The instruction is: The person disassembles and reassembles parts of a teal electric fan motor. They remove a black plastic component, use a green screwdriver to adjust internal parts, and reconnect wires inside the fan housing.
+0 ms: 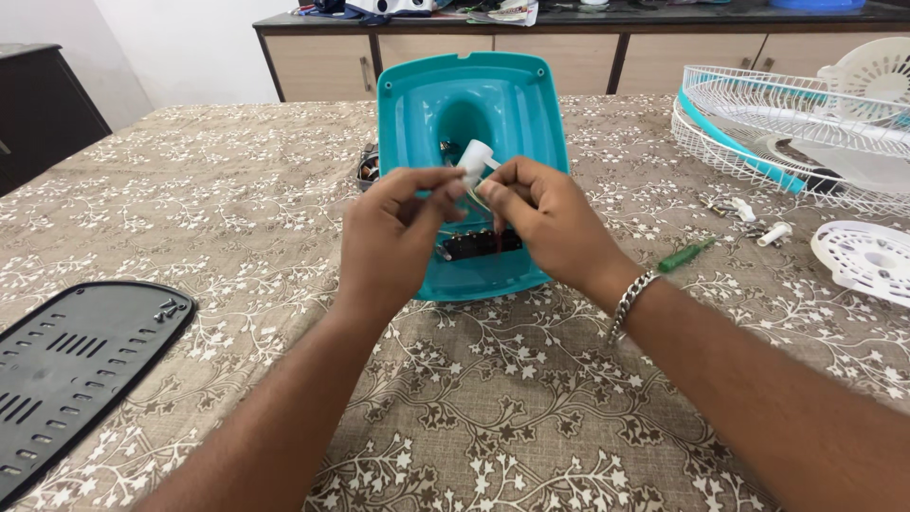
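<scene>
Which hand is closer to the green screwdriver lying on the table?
Right. The right hand is over the teal housing, beside the green screwdriver; the left hand is farther away, beyond it.

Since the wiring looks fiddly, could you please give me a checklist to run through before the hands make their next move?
1. White cylindrical part pinched by both left hand and right hand: ok.
2. Teal fan base lying flat on the table: ok.
3. Thin wires free of tangles: cannot tell.
4. Green screwdriver within reach: ok.
5. Loose screws gathered together: not ok, scattered.
</scene>
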